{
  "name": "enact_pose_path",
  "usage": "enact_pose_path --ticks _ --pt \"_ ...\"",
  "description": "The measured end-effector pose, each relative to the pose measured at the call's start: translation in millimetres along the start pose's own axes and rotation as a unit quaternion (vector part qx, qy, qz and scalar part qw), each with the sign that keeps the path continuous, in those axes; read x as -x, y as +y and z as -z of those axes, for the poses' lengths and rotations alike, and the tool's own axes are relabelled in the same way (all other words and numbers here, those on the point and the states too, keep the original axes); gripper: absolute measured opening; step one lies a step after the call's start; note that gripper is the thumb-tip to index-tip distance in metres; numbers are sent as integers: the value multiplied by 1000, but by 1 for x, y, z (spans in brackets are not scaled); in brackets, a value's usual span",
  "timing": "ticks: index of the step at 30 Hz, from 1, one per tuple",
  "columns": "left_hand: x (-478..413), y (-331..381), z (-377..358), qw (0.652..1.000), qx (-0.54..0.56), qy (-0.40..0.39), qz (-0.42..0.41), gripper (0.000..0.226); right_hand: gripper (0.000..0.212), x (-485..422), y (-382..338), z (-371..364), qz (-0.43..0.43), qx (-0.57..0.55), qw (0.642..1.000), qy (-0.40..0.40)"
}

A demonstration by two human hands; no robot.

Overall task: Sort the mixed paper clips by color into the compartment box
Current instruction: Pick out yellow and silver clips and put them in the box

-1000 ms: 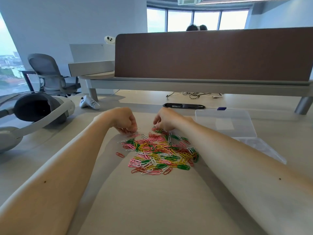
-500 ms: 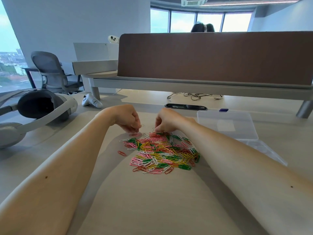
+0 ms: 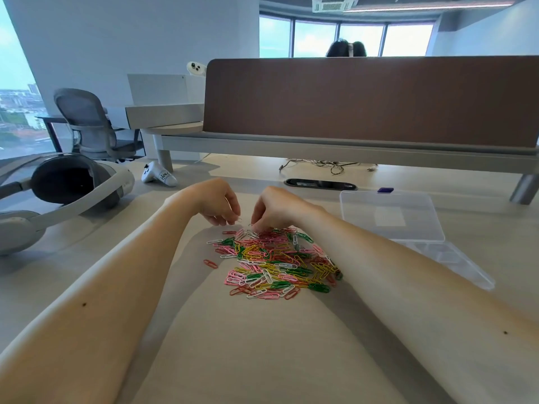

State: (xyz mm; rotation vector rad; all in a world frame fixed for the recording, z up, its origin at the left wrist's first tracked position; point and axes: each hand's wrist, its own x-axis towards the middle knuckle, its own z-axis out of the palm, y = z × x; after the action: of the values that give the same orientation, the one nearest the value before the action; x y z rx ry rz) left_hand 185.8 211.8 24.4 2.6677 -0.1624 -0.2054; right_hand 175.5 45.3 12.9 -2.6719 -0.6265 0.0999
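Note:
A heap of mixed paper clips [image 3: 274, 263], pink, green, yellow, white and red, lies on the beige desk in front of me. My left hand [image 3: 217, 204] hovers at the heap's far left edge and pinches a pale paper clip [image 3: 239, 220] between its fingertips. My right hand [image 3: 275, 208] is at the heap's far edge, fingers curled down onto the clips there; its fingertips are partly hidden. The clear plastic compartment box [image 3: 446, 255] lies open to the right, its lid [image 3: 390, 217] folded back. One red clip [image 3: 210, 263] lies apart at the left.
A white headset [image 3: 58, 193] sits at the left, a white controller [image 3: 159, 176] beyond it. A black cable slot [image 3: 320, 184] and a small purple item [image 3: 385, 190] lie behind the box. A brown partition [image 3: 373, 97] closes the far side; a chair [image 3: 90, 123] stands far left.
My left hand has lifted slightly from the desk with a clip in its fingertips. My right hand has stayed at the heap's far edge. The camera has tilted a little.

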Motion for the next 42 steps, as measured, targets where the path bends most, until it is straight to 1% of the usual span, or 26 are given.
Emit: enact_pose_path --ticks 4,8,12,15,19,21,23,27,31,33,38,40,42 --pt "0 0 1 998 -66 -23 -2 9 24 -1 -5 -2 -25 27 999 -11" --pt "5 9 3 991 -102 -82 -1 18 30 -2 -10 -4 -32 59 997 -25" --pt "5 13 0 982 -142 -124 7 17 31 -1 -15 -4 -29 84 995 -39" --pt "3 13 -1 982 -146 -118 15 8 31 0 -15 -5 -24 96 994 -40" --pt "2 12 -2 979 -158 -126 12 11 27 2 -16 -8 -20 100 994 -36" --pt "3 11 -2 977 -166 -133 7 9 27 4 -16 -8 -21 97 995 -32" --pt "5 11 0 977 -168 -134 -6 9 28 5 -15 -6 -24 82 996 -28" --pt "7 13 4 984 -144 -101 -39 20 25 8 -13 0 -21 62 998 -19" --pt "8 17 1 986 -109 -80 -94 22 22 10 -8 5 -25 55 998 -4" --pt "8 18 -2 985 -108 -79 -108 22 22 12 -5 7 -27 53 998 -1" --pt "8 18 -6 983 -123 -94 -101 24 18 17 4 10 -28 40 999 7" --pt "8 18 -9 982 -125 -105 -97 20 14 18 9 11 -27 37 999 7" --pt "8 19 -11 980 -140 -99 -99 18 13 20 12 12 -32 29 999 13"
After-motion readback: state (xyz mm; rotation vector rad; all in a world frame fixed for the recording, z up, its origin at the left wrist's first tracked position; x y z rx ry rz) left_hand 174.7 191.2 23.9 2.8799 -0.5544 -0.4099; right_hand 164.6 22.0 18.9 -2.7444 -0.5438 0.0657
